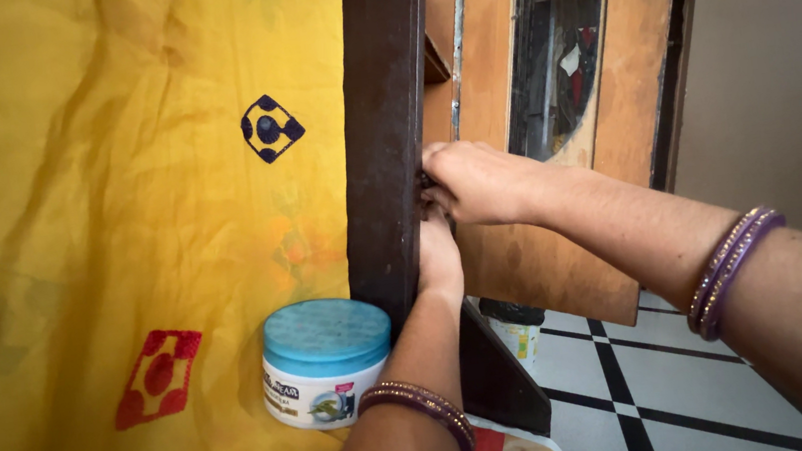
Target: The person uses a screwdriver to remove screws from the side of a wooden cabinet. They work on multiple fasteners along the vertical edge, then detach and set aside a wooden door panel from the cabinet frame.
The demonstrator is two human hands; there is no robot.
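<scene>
Dark wooden post (385, 127) stands upright; right hand (477, 182) curls on its edge at twelve o'clock above the pressed-flat left hand (439, 256).

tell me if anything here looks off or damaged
The wooden panel behind the dark post hangs tilted, its edges worn and chipped. The yellow cloth is creased. The jar sits upright with its lid on. Both hands, left and right, press against the post's edge. Nothing spilled.
</scene>
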